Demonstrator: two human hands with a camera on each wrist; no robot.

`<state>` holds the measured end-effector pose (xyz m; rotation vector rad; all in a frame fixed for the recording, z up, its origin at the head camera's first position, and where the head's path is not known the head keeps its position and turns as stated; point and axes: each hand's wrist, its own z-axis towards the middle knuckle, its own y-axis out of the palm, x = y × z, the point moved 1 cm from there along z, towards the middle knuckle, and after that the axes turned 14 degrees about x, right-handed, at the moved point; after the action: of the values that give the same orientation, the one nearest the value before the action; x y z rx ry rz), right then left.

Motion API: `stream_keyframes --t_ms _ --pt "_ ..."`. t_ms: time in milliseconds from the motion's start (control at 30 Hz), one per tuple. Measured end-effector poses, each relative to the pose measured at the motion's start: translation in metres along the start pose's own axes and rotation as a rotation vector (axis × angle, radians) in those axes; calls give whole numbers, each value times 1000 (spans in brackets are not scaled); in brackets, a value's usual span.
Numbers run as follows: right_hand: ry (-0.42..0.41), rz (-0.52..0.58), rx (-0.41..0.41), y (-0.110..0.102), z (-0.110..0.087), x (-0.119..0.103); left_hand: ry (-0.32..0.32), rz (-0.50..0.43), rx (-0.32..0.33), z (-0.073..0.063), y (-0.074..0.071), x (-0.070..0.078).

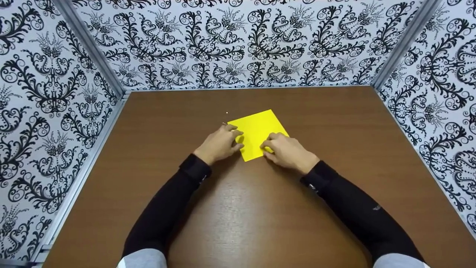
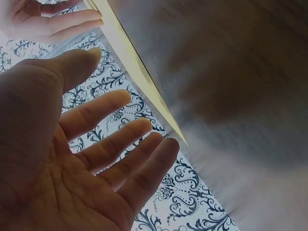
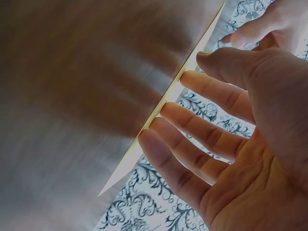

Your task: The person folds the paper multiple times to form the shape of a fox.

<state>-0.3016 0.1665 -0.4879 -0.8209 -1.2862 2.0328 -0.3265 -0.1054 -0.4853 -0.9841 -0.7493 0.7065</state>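
Observation:
A bright yellow sheet of paper (image 1: 256,130) lies flat on the brown table, turned at an angle, with one corner toward the person. My left hand (image 1: 219,143) is at its left side, fingers apart and loosely bent, and the tips overlap the paper's edge in the head view. In the left wrist view the palm of this hand (image 2: 110,159) shows nothing gripped. At the lower right edge is my right hand (image 1: 288,150). Its slightly bent fingertips (image 3: 169,109) touch the sheet, with the thumb held apart from the fingers in the right wrist view.
The wood-look table (image 1: 238,208) spreads around the paper. Patterned black-and-white panels (image 1: 230,44) enclose it at the back and both sides, joined by grey metal posts (image 1: 93,44). A tiny white speck (image 1: 227,112) is on the tabletop beyond the left hand.

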Motion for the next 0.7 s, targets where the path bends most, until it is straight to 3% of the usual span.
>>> stream_keyframes --t_ms 400,700 --pt "-92 -2 12 3 -3 -24 -50 44 -113 0 8 7" --pt "-87 39 35 3 -8 -26 -59 44 -111 -4 8 8"
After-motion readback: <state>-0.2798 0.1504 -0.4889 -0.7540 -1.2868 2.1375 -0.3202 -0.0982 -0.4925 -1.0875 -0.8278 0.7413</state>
